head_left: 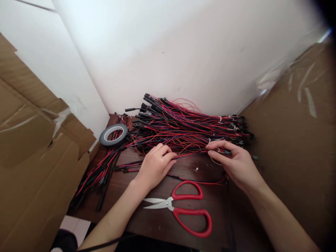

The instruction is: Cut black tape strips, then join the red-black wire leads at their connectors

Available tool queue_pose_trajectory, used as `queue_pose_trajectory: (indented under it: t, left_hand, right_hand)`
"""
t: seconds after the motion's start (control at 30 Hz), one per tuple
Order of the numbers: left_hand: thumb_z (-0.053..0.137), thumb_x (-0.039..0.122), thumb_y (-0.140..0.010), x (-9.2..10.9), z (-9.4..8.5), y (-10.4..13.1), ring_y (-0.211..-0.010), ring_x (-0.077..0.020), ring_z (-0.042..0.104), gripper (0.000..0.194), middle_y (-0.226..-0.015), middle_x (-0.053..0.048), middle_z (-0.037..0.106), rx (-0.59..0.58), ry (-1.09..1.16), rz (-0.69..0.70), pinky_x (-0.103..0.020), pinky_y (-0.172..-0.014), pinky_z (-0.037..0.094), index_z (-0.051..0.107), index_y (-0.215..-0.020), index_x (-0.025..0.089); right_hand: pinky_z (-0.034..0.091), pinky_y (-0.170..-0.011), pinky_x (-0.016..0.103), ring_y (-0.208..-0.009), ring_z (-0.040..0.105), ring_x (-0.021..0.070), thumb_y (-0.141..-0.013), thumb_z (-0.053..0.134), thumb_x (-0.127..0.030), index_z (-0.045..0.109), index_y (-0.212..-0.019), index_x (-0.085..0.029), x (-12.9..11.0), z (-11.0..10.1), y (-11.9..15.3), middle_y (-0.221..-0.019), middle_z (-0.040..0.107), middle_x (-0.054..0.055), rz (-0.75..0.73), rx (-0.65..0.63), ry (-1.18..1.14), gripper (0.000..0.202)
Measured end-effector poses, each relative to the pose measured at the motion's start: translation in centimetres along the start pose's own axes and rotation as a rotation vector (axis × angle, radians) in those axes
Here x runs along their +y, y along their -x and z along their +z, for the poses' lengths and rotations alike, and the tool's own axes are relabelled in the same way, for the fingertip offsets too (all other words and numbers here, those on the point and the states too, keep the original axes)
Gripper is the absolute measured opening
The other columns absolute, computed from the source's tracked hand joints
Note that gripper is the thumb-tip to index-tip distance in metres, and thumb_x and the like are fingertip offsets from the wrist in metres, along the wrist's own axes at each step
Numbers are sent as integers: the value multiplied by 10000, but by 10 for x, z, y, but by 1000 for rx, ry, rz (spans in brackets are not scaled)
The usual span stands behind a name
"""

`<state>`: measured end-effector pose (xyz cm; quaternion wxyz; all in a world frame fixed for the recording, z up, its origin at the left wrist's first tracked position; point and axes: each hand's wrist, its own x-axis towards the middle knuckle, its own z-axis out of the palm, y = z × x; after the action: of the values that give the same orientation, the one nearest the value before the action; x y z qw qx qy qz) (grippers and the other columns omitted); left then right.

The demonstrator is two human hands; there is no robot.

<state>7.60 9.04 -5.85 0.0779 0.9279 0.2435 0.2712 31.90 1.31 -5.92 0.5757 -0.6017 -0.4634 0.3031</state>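
A big pile of red, blue and black wires with black connector ends lies against the wall. My left hand is at its front edge, fingers curled and pressed together over thin red wires. Further right, my right hand pinches the same wires between thumb and fingertips, near a white tie. The exact grip of the left fingers is partly hidden by the hand's back. Red-handled scissors lie with blades slightly apart on the dark table, below my hands.
A roll of black tape rests at the left on more wires. A second bundle of black-sleeved wires spreads toward the front left. Cardboard stands on the left, more cardboard on the right. The white wall closes the back.
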Motion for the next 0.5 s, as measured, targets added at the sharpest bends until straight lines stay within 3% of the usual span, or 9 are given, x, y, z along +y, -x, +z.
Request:
queue_pose_trajectory:
  t: [0.17,0.3,0.5]
  left_hand:
    - [582,187,-918,-3,6,6,-867,-193,547,80,-912,-73,616,66,90,-43,-330,-768,497,650,-885,160]
    - [563,159,-924,-3,5,8,-862,-163,574,64,-909,-60,592,180,282,-138,-285,-771,492,620,-894,160]
    - [557,141,-930,1,3,9,-840,-140,579,56,-900,-54,585,223,327,-113,-254,-769,477,601,-897,151]
  right_hand:
    - [564,-784,376,-810,655,199,-636,831,-476,733,-826,-212,-5,5,1,-931,713,72,97,-16,-82,339]
    - [596,-753,360,-849,679,207,-620,845,-486,732,-861,-223,-8,6,0,-892,713,57,151,-13,-195,375]
    - [578,-741,357,-779,688,210,-638,828,-508,725,-853,-193,0,-1,-2,-857,743,76,87,-112,54,395]
